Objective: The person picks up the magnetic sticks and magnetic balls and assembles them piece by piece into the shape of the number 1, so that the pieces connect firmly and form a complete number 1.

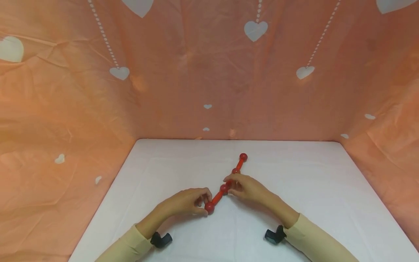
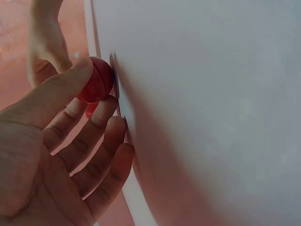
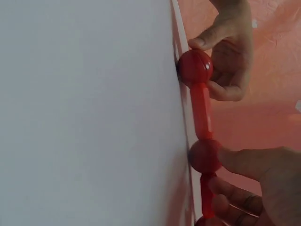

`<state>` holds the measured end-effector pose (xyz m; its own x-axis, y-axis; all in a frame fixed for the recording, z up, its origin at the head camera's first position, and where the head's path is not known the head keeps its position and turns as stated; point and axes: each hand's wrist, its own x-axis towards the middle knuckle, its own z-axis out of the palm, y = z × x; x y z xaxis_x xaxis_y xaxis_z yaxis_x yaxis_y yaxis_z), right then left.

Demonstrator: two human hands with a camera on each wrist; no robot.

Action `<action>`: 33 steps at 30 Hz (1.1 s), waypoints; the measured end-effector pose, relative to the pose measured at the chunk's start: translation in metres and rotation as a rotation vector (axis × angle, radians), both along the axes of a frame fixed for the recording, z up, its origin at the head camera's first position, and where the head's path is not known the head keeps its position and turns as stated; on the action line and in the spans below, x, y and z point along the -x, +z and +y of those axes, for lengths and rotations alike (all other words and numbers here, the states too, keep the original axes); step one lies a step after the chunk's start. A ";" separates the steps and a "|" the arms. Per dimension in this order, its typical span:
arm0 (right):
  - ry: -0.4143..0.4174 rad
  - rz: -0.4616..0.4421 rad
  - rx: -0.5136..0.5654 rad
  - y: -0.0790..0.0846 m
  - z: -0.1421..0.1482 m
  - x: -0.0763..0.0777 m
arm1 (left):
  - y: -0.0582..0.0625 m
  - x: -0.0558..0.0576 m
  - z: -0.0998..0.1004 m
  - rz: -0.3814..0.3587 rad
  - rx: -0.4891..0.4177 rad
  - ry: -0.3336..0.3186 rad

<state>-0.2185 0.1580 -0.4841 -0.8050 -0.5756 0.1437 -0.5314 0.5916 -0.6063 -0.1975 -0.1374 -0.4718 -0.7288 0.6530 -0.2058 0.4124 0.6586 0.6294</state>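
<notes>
A chain of red balls and short red rods lies slantwise on the white table, its near end toward the left and its far end ball [image 1: 243,157] pointing away. My left hand [image 1: 191,201] pinches the near end ball [image 2: 96,80], thumb on one side and fingers on the other. Farther along, my right hand [image 1: 247,187] grips the chain, its thumb against the second ball [image 3: 205,156] and its fingers at the darker red rod [image 3: 207,195] beyond. Between the two hands runs a bare orange-red rod [image 1: 217,197]. Part of the chain is hidden behind the right fingers.
The white tabletop [image 1: 294,163] spreads around the chain. An orange cloth [image 1: 163,91] printed with pale hearts stands at the back and along both sides. Dark wrist cameras sit on the left wrist [image 1: 161,240] and right wrist [image 1: 275,235], below the beige sleeves.
</notes>
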 end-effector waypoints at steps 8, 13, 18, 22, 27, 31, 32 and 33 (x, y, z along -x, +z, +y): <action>0.020 -0.085 -0.008 -0.006 0.004 -0.003 | -0.003 0.000 0.006 0.017 -0.009 -0.053; 0.027 -0.094 0.011 -0.008 0.006 -0.002 | -0.003 -0.002 0.010 0.015 0.004 -0.053; 0.028 -0.125 0.031 -0.010 0.007 -0.002 | -0.002 -0.004 0.014 0.026 0.006 -0.052; 0.024 -0.143 0.043 -0.011 0.007 -0.002 | -0.003 -0.006 0.017 0.033 -0.014 -0.055; 0.027 -0.128 0.055 -0.011 0.008 -0.001 | -0.004 -0.007 0.023 0.055 -0.024 -0.066; 0.015 -0.118 0.071 -0.012 0.010 0.000 | -0.004 -0.009 0.030 0.074 -0.015 -0.059; 0.013 -0.122 0.079 -0.013 0.010 0.001 | -0.004 -0.009 0.032 0.075 -0.013 -0.053; 0.010 -0.134 0.088 -0.013 0.011 0.002 | -0.004 -0.009 0.034 0.079 -0.014 -0.050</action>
<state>-0.2200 0.1687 -0.4973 -0.8148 -0.5733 0.0857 -0.4475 0.5282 -0.7216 -0.1880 -0.1033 -0.4762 -0.7088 0.6914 -0.1397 0.4934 0.6275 0.6023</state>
